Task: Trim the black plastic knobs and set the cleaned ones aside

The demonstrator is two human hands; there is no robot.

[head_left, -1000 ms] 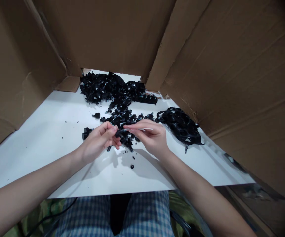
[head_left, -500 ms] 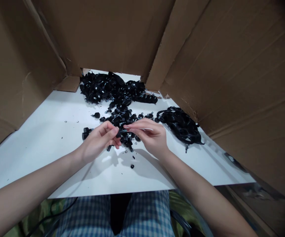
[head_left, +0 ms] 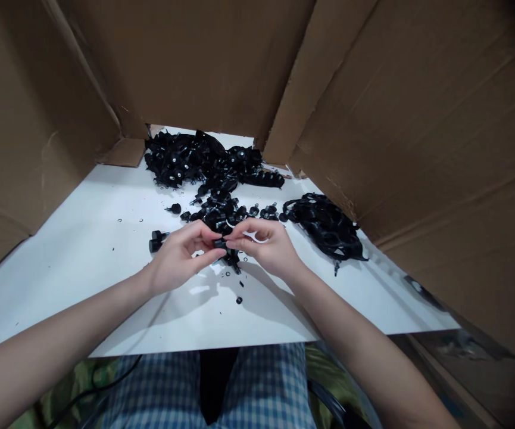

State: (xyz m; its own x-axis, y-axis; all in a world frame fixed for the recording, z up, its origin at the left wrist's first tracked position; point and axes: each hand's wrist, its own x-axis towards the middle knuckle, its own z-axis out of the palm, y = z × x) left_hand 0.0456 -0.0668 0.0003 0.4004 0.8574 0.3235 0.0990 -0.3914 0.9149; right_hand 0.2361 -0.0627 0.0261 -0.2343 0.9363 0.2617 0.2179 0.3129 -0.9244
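Over the white table, my left hand (head_left: 181,253) pinches a small black part (head_left: 219,243) between thumb and fingers. My right hand (head_left: 264,244) meets it from the right, its thumb and index fingertips closed at the part's end. A thin white strip (head_left: 230,223) shows by the right fingers; what the right fingertips grip is too small to make out. Just behind both hands lies a loose pile of black knobs with metal studs (head_left: 217,208). Two black knobs (head_left: 155,241) rest beside my left hand.
A large heap of black parts (head_left: 181,159) lies at the back of the white table (head_left: 74,256). At right is a bundle of black pieces (head_left: 326,226). Small rings and a black piece (head_left: 239,300) lie in front. Cardboard walls (head_left: 186,65) enclose the back and sides.
The black part has turned between my hands, and my left fingers have shifted right around it. My right hand has changed its finger pose, and the white strip now sticks up behind its fingers.
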